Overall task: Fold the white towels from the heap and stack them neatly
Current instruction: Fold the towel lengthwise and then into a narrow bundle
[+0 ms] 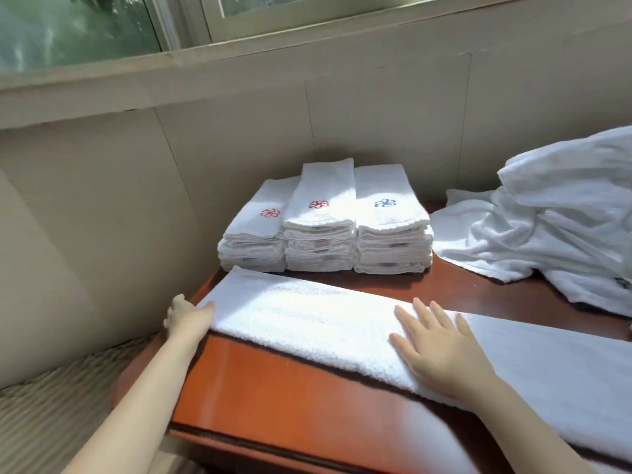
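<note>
My right fingers lie straight and spread, flat on the long folded towel. The palm of the right hand presses it to the reddish wooden tabletop, I judge so that the strip cannot slide. My left hand pinches the towel's left end at the tabletop's edge, thumb on top and the other fingers curled round it. That probably keeps the band taut and its layers square for a cross-fold. The towel runs slantwise across the near tabletop, and its right part passes out of view. Behind it, close to the wall, three stacks of folded towels stand side by side with embroidered motifs up, handy to receive this one. The unfolded heap waits just beside the rightmost stack.
</note>
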`<state>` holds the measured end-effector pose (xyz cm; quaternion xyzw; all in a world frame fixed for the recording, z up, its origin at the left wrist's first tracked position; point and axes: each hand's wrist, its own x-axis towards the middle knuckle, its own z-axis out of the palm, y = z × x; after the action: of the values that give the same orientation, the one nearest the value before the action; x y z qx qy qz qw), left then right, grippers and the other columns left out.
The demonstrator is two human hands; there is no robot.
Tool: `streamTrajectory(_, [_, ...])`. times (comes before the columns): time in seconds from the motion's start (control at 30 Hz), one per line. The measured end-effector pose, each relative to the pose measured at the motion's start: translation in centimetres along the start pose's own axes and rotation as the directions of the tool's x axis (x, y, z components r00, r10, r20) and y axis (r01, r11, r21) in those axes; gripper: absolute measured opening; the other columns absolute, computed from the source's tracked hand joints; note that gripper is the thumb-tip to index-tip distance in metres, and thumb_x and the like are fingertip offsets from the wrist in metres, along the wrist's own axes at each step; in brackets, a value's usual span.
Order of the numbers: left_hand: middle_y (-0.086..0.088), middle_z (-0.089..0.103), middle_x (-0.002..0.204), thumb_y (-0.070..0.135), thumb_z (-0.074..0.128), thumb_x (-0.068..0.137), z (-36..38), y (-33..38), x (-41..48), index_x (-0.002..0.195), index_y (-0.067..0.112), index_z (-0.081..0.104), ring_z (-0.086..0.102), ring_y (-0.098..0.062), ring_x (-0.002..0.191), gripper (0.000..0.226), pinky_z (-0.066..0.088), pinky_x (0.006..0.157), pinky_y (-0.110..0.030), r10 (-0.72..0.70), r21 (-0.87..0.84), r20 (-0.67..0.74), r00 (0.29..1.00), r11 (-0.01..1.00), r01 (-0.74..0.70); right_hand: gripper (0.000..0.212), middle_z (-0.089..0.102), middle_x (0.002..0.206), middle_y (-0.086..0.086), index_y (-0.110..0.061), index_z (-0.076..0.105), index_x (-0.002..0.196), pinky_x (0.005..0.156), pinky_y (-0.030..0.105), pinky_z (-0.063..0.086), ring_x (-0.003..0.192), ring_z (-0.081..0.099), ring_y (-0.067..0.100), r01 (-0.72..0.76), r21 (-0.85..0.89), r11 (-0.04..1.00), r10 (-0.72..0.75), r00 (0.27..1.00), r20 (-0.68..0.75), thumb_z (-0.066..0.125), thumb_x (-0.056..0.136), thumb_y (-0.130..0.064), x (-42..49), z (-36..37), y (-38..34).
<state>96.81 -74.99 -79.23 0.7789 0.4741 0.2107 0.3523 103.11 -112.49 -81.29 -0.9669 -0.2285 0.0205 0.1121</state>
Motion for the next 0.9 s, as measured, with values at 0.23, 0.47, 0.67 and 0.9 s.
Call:
streamTrajectory(0.23, [-0.009,0.042,0.126,-0.003,0.059,0.081,1.4,2.9,-2.8,0.147,0.016,0.021,0.048,-0.026,0.107,0.078,0.043,0.097,-0.041,-0.218,-0.699,0.152,0.964,0.667,0.260,0.053,0.002,0.161,-0.002,-0.038,0.014,0.149,0.117,0.046,0.001,0.148,-0.002,0.021,0.023,0.002,1.000,-0.023,0.999,0.048,0.020,0.099,-0.053,0.1,-0.4,0.2])
streamTrajectory(0.47, [-0.015,0.060,0.121,-0.010,0.042,0.083,2.3,6.7,-8.3,0.118,0.014,0.067,0.057,-0.036,0.109,0.049,0.046,0.088,-0.032,0.219,-0.273,-0.096,0.971,0.932,-0.238,0.022,0.059,0.119,-0.016,-0.030,0.061,0.112,0.093,0.023,0.037,0.118,0.050,0.006,0.047,0.630,0.775,0.003,0.997,-0.078,0.045,0.098,-0.037,-1.1,-3.2,1.6])
streamTrajectory(0.67, [-0.008,0.065,0.107,-0.016,0.049,0.083,4.8,13.3,-22.0,0.097,0.009,0.076,0.057,-0.030,0.101,0.039,0.045,0.089,-0.035,0.892,-0.372,0.436,0.120,0.300,-0.879,0.059,0.067,0.102,0.017,-0.010,0.058,0.109,0.081,0.046,0.050,0.094,0.066,0.034,-0.205,0.936,-0.288,0.219,0.937,0.273,0.027,0.097,-0.059,-1.4,-6.9,5.4])
streamTrajectory(0.9, [0.000,0.052,0.134,0.010,0.054,0.095,5.7,12.2,-26.9,0.111,0.018,0.070,0.045,-0.002,0.123,0.024,0.025,0.097,-0.002,0.777,-0.450,0.624,-0.087,0.266,-0.852,0.030,0.056,0.100,0.001,-0.017,0.050,0.108,0.074,0.030,0.043,0.093,0.055,0.019,-0.345,0.866,0.362,0.446,0.880,0.164,0.068,0.085,-0.015,-3.8,-6.9,8.2])
